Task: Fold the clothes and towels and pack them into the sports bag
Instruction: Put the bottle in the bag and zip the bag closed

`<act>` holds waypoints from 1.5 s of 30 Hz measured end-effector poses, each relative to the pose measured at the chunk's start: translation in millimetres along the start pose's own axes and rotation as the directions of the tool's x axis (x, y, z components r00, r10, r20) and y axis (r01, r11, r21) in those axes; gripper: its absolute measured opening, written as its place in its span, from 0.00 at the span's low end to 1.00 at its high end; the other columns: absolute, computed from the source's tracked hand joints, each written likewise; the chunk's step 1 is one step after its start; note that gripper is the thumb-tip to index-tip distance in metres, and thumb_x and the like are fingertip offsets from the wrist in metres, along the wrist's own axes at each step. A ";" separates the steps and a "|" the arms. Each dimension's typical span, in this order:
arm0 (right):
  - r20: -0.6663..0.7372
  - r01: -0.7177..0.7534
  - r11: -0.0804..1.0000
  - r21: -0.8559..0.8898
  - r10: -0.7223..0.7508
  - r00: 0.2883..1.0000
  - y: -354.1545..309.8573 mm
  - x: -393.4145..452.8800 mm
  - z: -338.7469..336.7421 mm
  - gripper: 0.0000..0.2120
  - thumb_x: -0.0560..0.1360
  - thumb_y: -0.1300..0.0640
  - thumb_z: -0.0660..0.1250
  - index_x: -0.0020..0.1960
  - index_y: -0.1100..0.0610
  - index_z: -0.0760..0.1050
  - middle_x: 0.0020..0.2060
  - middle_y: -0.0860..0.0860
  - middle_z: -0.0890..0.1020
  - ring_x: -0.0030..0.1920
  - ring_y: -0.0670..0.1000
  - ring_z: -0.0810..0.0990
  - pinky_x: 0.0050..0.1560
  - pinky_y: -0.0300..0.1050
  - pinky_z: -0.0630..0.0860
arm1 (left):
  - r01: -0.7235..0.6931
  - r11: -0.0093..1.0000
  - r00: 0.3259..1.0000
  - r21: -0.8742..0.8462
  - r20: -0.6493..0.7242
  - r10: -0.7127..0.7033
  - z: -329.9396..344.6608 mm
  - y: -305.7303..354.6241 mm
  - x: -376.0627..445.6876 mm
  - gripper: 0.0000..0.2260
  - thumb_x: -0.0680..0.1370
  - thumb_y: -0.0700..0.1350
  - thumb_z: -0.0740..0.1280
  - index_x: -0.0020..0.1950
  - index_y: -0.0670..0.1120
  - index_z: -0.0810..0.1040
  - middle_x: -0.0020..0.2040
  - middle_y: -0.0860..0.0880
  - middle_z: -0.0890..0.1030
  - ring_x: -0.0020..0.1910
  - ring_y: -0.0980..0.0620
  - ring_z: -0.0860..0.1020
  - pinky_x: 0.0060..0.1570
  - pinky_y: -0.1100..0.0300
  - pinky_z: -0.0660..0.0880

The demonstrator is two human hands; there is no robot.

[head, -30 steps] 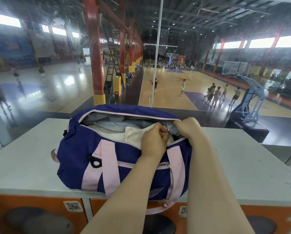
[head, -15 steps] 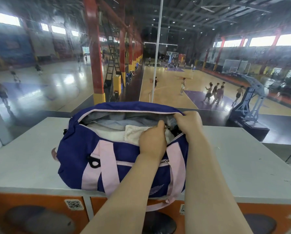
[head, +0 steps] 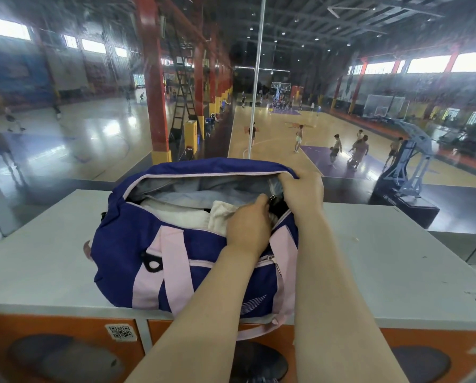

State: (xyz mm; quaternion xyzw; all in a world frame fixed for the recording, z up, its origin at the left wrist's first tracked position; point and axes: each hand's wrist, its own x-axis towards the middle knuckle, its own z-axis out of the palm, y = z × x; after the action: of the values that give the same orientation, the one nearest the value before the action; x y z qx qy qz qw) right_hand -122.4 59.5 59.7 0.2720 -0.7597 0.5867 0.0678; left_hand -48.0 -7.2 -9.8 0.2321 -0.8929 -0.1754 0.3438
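Note:
A navy and pink sports bag [head: 126,244] lies on the grey top of a locker unit [head: 383,266], its top zip open. Folded white and pale blue cloth [head: 181,214] fills the opening, with a cream towel [head: 220,217] near the right end. My left hand [head: 248,225] pinches the zip pull at the bag's right end. My right hand [head: 303,192] grips the bag's upper flap at that same end. The pull itself is mostly hidden between the fingers.
Orange locker doors [head: 65,341] with a QR sticker sit below the top. A glass pane with a vertical post [head: 257,78] stands just behind the bag. Beyond it, basketball courts with players and a hoop stand [head: 405,167].
My right hand has shifted up and right along the bag's end, lifting the flap. The left hand stays at the zip pull. The opening looks slightly wider.

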 end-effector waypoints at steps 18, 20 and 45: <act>0.140 -0.097 0.995 -0.009 0.098 0.985 -2.5 0.0 -15.4 0.09 0.67 0.56 0.63 0.29 0.55 0.72 0.29 0.56 0.75 0.33 0.55 0.72 0.37 0.51 0.72 | 0.108 0.810 0.992 -0.576 0.012 -0.124 -3.3 5.0 13.0 0.12 0.77 0.47 0.69 0.58 0.48 0.74 0.51 0.53 0.80 0.52 0.56 0.78 0.52 0.59 0.76; 0.154 -0.112 0.994 0.001 0.111 0.982 -2.5 -0.4 -17.1 0.10 0.69 0.57 0.63 0.30 0.55 0.73 0.29 0.54 0.75 0.34 0.53 0.72 0.37 0.48 0.70 | 0.140 0.805 0.989 -0.576 0.045 -0.140 -2.2 7.8 13.4 0.14 0.76 0.46 0.71 0.58 0.47 0.73 0.47 0.54 0.79 0.47 0.58 0.78 0.47 0.64 0.75; 0.399 -0.119 0.984 -0.129 0.161 0.903 12.1 6.5 -27.6 0.08 0.66 0.64 0.69 0.45 0.62 0.81 0.37 0.56 0.83 0.38 0.55 0.80 0.44 0.49 0.77 | 0.216 0.801 0.972 -0.558 0.046 -0.230 -3.9 9.9 7.3 0.03 0.77 0.41 0.69 0.49 0.46 0.78 0.44 0.50 0.81 0.44 0.54 0.79 0.45 0.64 0.75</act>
State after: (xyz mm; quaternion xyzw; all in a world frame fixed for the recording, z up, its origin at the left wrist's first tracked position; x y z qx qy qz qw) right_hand -139.8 84.9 60.5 0.3293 -0.8036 0.4808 -0.1208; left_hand -52.9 -3.5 1.5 0.2265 -0.7645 -0.4653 0.3843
